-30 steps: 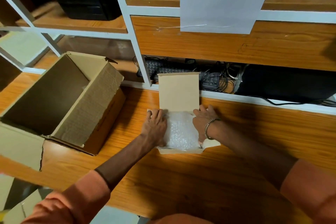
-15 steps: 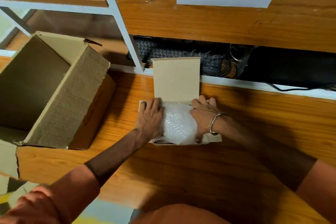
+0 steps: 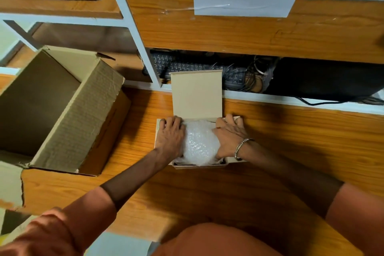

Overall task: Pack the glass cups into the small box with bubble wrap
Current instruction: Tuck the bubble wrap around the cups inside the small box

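While lying inside the small box [image 3: 199, 165] on the wooden table [image 3: 291, 141], the bubble wrap [image 3: 199, 141] is being pressed by left hand [image 3: 170, 137] and right hand [image 3: 229, 137], fingers extended, flat against it.

Warm, dim indoor light; soft shadows on the desk [image 3: 291, 141]; wide-angle bending at edges, slightly soft focus

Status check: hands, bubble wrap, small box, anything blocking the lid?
Left hand and right hand flat on the bubble wrap, one each side. Wrap bulges above small box. Lid flap upright; cups not visible.
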Tool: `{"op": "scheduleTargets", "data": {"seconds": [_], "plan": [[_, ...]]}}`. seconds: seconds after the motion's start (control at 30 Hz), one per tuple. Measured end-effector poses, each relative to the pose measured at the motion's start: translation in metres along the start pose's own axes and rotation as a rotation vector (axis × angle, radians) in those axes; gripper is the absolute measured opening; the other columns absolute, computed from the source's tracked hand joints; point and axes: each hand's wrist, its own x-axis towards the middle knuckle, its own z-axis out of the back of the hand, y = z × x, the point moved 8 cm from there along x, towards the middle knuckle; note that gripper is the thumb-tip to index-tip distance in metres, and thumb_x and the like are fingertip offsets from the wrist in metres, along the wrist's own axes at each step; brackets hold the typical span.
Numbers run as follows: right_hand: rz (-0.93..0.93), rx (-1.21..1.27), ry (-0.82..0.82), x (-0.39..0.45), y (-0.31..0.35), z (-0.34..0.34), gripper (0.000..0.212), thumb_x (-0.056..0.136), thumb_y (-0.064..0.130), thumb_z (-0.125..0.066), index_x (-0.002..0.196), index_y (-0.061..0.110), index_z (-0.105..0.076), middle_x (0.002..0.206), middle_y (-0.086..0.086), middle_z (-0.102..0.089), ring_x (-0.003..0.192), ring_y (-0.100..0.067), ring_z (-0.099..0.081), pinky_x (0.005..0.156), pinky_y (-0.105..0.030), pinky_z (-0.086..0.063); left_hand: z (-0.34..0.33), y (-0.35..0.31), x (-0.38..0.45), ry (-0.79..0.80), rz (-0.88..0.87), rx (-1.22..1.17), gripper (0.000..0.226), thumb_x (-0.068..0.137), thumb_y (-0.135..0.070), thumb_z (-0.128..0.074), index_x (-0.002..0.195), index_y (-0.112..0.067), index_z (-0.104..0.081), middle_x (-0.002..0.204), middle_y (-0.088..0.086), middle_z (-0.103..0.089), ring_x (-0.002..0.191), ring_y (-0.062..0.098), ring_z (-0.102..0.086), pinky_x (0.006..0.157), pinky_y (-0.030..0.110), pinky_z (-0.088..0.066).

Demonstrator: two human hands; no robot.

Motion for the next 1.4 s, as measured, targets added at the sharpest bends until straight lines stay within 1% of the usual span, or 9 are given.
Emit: {"op": "scheduleTargets", "data": {"seconds": [0.17, 0.23, 0.3, 0.43, 0.63, 0.77, 0.9, 1.13, 1.4], "plan": [[0.048, 0.116, 0.165, -0.004, 0.000, 0.008, 0.099, 0.065, 0.066, -0.088, 0.148, 0.027, -0.050, 0.143, 0.002, -0.051, 0.133, -0.028, -0.035, 0.106, -0.048, -0.037, 0.008, 0.006, -0.007, 0.109, -0.079, -0.067, 0.088, 0.085, -0.050, -0.078, 0.153, -0.009, -0.038, 0.158, 0.019, -0.036, 0.141, 0.038, -0.037, 0.117, 0.057, -0.030], [0.073, 0.242, 0.291, -0.002, -0.007, 0.017, 0.116, 0.071, 0.060, -0.090, 0.164, 0.027, -0.032, 0.165, -0.001, -0.039, 0.148, -0.030, -0.033, 0.118, -0.048, -0.038, 0.012, 0.016, -0.009, 0.174, -0.128, -0.149, 0.097, 0.081, -0.051, -0.084, 0.157, -0.013, -0.036, 0.164, 0.017, -0.034, 0.145, 0.039, -0.034, 0.117, 0.059, -0.027], [0.078, 0.213, 0.298, -0.002, -0.014, 0.028, 0.121, 0.069, 0.060, -0.091, 0.167, 0.032, -0.026, 0.167, 0.000, -0.033, 0.150, -0.029, -0.030, 0.117, -0.049, -0.039, 0.018, 0.025, -0.014, 0.182, -0.159, -0.205, 0.101, 0.080, -0.051, -0.086, 0.161, -0.019, -0.035, 0.167, 0.008, -0.033, 0.147, 0.034, -0.031, 0.117, 0.055, -0.025], [0.045, -0.085, 0.126, -0.009, -0.017, 0.034, 0.096, 0.063, 0.064, -0.090, 0.145, 0.031, -0.054, 0.139, 0.000, -0.043, 0.132, -0.027, -0.032, 0.099, -0.049, -0.038, 0.023, 0.031, -0.027, 0.104, -0.155, -0.216, 0.108, 0.082, -0.060, -0.082, 0.168, -0.030, -0.024, 0.173, -0.003, -0.024, 0.150, 0.029, -0.026, 0.117, 0.049, -0.025], [0.005, -0.166, 0.032, -0.020, -0.004, 0.029, 0.071, 0.072, 0.067, -0.084, 0.127, 0.026, -0.069, 0.139, -0.001, -0.046, 0.131, -0.026, -0.035, 0.098, -0.045, -0.035, 0.022, 0.036, -0.035, 0.055, -0.111, -0.232, 0.106, 0.084, -0.068, -0.076, 0.166, -0.022, -0.028, 0.172, -0.004, -0.022, 0.153, 0.027, -0.022, 0.120, 0.050, -0.025], [-0.034, -0.164, 0.057, -0.018, 0.003, 0.019, 0.057, 0.074, 0.061, -0.087, 0.118, 0.027, -0.074, 0.143, 0.000, -0.045, 0.136, -0.027, -0.033, 0.106, -0.049, -0.033, 0.012, 0.035, -0.035, 0.082, -0.135, -0.203, 0.114, 0.080, -0.079, -0.071, 0.168, -0.024, -0.023, 0.178, 0.001, 0.000, 0.161, 0.036, -0.003, 0.122, 0.060, -0.024], [-0.030, -0.215, 0.101, -0.013, 0.003, 0.017, 0.062, 0.072, 0.069, -0.085, 0.117, 0.028, -0.074, 0.147, 0.001, -0.045, 0.139, -0.028, -0.031, 0.107, -0.052, -0.031, 0.006, 0.031, -0.030, 0.145, -0.143, -0.186, 0.117, 0.075, -0.087, -0.067, 0.165, -0.023, -0.031, 0.177, 0.008, 0.015, 0.162, 0.043, 0.010, 0.124, 0.066, -0.019], [0.048, -0.030, 0.053, -0.016, -0.009, 0.001, 0.105, 0.070, 0.071, -0.082, 0.157, 0.031, -0.041, 0.155, 0.001, -0.039, 0.144, -0.030, -0.025, 0.108, -0.054, -0.031, 0.004, 0.029, -0.027, 0.099, -0.063, -0.157, 0.114, 0.070, -0.090, -0.069, 0.162, -0.029, -0.039, 0.176, 0.016, 0.019, 0.162, 0.044, 0.012, 0.126, 0.063, -0.012], [0.054, -0.056, 0.084, 0.009, -0.013, 0.003, 0.113, 0.041, 0.089, -0.081, 0.140, 0.038, -0.065, 0.126, 0.004, -0.039, 0.117, -0.026, -0.028, 0.079, -0.044, -0.024, -0.005, 0.031, -0.022, 0.042, 0.034, -0.225, 0.129, 0.059, -0.096, -0.069, 0.166, -0.040, -0.024, 0.176, 0.018, 0.017, 0.162, 0.044, 0.009, 0.125, 0.065, -0.012]]}}
